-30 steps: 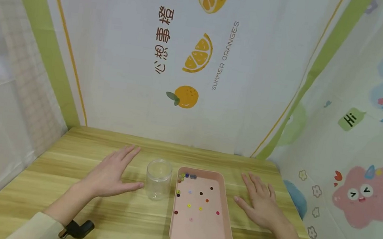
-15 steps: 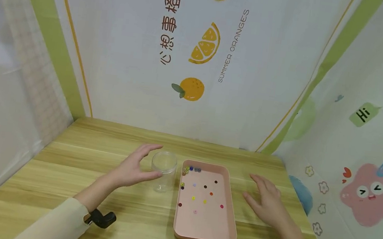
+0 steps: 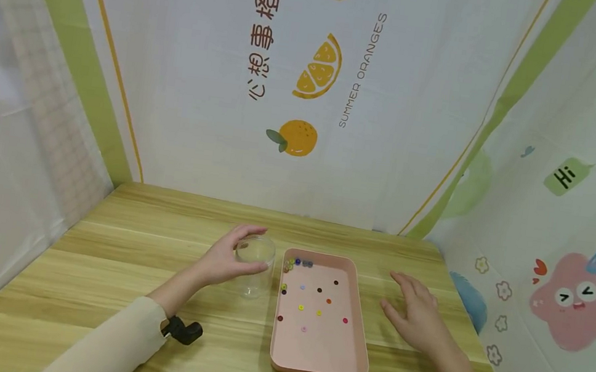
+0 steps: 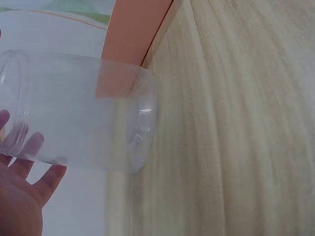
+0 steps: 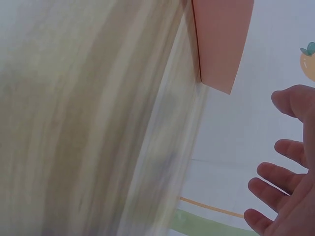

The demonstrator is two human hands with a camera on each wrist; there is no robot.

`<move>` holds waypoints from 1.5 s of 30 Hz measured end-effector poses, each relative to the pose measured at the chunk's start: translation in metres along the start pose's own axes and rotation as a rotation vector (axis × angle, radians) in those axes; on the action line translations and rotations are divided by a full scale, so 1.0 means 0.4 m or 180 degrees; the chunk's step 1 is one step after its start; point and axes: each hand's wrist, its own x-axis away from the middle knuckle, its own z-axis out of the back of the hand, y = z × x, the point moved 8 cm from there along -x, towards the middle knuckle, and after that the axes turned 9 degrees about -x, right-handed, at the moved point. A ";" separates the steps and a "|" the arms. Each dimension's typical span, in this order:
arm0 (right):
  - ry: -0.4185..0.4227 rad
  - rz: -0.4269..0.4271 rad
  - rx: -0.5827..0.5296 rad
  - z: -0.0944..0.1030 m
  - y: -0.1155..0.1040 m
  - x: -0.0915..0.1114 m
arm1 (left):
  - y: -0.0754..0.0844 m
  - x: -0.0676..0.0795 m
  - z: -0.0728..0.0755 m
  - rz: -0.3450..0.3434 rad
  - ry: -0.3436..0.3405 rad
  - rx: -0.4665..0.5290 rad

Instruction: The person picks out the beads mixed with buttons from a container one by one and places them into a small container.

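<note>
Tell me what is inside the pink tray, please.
Small coloured beads lie scattered in the pink tray, several clustered at its far left corner; anything directly beneath them is hidden.

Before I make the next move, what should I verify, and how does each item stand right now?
1. Jar upright: ok, standing on the table.
2. Jar contents: ok, nothing visible inside.
3. Left hand around the jar: ok, curved around its upper part.
4. Hold firm enough to lift: cannot tell.
5. Beads gathered together: not ok, scattered in the tray, with a few clustered at its far left corner.
6. Right hand clear of the tray: ok, apart on its right.
</note>
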 end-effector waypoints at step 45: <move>-0.0043 -0.0373 -0.1234 -0.084 0.023 -0.154 | -0.055 -0.015 -0.047 0.0042 -0.0009 0.0724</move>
